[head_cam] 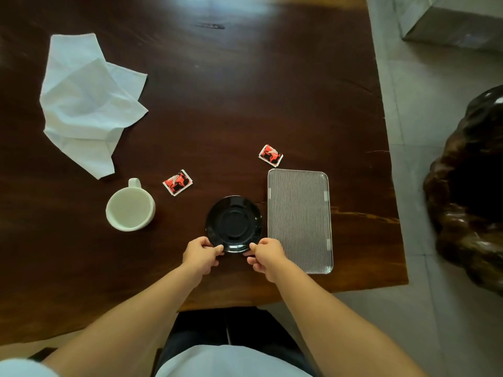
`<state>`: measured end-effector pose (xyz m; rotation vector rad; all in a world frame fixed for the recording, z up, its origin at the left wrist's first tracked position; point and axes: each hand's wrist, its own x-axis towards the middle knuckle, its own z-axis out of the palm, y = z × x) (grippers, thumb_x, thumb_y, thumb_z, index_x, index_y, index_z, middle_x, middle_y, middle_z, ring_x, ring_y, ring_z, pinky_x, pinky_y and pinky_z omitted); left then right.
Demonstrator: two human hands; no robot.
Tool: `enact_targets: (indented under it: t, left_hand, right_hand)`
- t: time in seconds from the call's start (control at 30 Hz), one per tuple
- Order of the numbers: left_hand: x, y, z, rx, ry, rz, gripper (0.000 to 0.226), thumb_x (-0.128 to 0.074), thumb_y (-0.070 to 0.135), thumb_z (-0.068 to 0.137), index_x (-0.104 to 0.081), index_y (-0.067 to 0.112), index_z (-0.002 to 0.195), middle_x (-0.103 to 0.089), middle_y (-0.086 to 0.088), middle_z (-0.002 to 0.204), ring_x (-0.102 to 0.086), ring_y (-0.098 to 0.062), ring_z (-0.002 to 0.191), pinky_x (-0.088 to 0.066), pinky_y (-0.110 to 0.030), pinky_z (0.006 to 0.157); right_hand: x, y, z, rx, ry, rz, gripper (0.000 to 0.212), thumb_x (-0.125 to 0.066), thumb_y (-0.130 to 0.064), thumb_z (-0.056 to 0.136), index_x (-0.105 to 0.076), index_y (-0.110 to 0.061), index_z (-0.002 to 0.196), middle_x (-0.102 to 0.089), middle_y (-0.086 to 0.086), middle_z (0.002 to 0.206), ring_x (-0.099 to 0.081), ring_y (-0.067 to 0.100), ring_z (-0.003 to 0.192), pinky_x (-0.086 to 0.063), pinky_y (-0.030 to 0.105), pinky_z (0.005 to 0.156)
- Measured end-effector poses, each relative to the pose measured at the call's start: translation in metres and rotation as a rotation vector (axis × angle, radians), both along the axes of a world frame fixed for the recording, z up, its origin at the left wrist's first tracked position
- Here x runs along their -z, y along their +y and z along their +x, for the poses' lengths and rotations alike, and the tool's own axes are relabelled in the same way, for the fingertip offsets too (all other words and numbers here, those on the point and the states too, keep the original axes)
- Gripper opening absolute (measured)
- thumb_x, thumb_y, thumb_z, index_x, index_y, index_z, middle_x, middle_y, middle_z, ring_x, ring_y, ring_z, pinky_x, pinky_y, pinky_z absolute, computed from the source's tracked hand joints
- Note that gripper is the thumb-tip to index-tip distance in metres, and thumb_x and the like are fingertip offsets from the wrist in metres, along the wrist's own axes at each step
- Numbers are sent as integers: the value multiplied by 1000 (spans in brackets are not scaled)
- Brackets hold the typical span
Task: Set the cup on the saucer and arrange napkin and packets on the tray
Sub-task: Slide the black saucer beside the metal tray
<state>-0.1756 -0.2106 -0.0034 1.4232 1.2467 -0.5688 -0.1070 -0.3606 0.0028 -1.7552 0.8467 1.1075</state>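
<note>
There, near the front edge of the dark wooden table (217,104), sat the black saucer (234,223), and everything else could be placed from it. Both hands were on its near rim: the left hand (200,255) pinched the rim at the near-left between thumb and forefinger, the other fingers curled under the palm, and the right hand (265,257) pinched it at the near-right in the same way, its remaining fingers folded in loosely. The saucer lay flat on the wood and carried nothing. Just beside it on the right, almost touching its rim, lay the striped rectangular tray (299,221), its long side running away from the person, with nothing on it. To the saucer's left, well apart, stood the white cup (130,208), upright, its handle pointing away from the person. One red packet (177,182) lay between cup and saucer, a little beyond both; a second red packet (270,155) lay beyond the saucer to the right, just past the tray's far left corner. Far off beyond the cup, the white napkin (87,102) lay crumpled and half unfolded.
</note>
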Motion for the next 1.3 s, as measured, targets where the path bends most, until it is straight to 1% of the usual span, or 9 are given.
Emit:
enact_targets:
  t: [0.27,0.4,0.57,0.77,0.87,0.93,1.1,1.2,1.3]
  left_hand:
    - [3,-8,1,-57,3,-43,14,-72,19,93,-63,8,92,-77,-6,89,-61,-20,69,-43,-28,52]
    - [4,-11,0,-57,1,-46,11,-70,19,94,-64,9,96,-77,-5,91,-62,-21,71,-44,-29,54]
    - [9,-12,0,-55,14,-41,9,-69,20,94,-65,12,97,-76,-5,92,-64,-21,73,-46,-29,54]
    - [5,-7,1,-55,53,-129,16,-62,22,99,-55,11,107,-74,-3,99,-67,-21,81,-50,-34,65]
    - [-8,-5,-1,12,85,-102,24,-61,24,99,-56,10,118,-72,-3,99,-67,-22,81,-51,-35,69]
    - [-19,-2,-6,133,103,-20,25,-61,27,99,-59,10,118,-71,-3,100,-68,-20,78,-51,-31,62]
    - [-46,16,-15,324,54,143,14,-60,33,98,-59,19,102,-69,0,94,-70,-17,78,-50,-24,52]
    - [-62,28,-14,318,56,157,14,-60,33,98,-59,20,103,-70,-1,94,-69,-16,76,-51,-24,52]
    - [-76,43,-12,320,51,176,12,-60,32,98,-59,21,102,-70,-1,95,-69,-16,77,-52,-24,53]
  right_hand:
    - [0,-9,4,148,71,21,14,-62,-11,97,-66,0,104,-75,13,90,-59,8,52,-45,17,43]
    - [0,-7,-1,235,84,6,17,-59,-9,98,-63,2,110,-75,15,93,-63,9,52,-45,17,41]
    - [-7,-2,-8,299,103,46,23,-46,-5,101,-54,-2,123,-71,12,85,-71,15,50,-56,21,45]
    - [-19,2,-11,217,118,59,37,-43,-4,102,-45,-2,139,-66,14,113,-72,26,71,-62,29,55]
    - [-29,1,-10,123,108,-15,39,-45,-6,103,-42,-6,142,-65,16,124,-71,31,87,-59,31,47]
    - [-36,-1,-10,63,97,-28,39,-43,-10,104,-42,-7,142,-65,18,124,-70,34,98,-55,29,41]
    - [-49,3,-5,-82,22,-3,25,-46,-8,102,-56,-2,124,-69,15,98,-60,21,63,-50,27,52]
    - [-58,14,4,-176,-58,-1,19,-48,-8,99,-57,-5,116,-67,10,83,-53,16,55,-40,25,47]
    - [-69,34,12,-302,-167,19,16,-49,-11,97,-61,-8,107,-70,8,79,-54,17,52,-36,23,42]
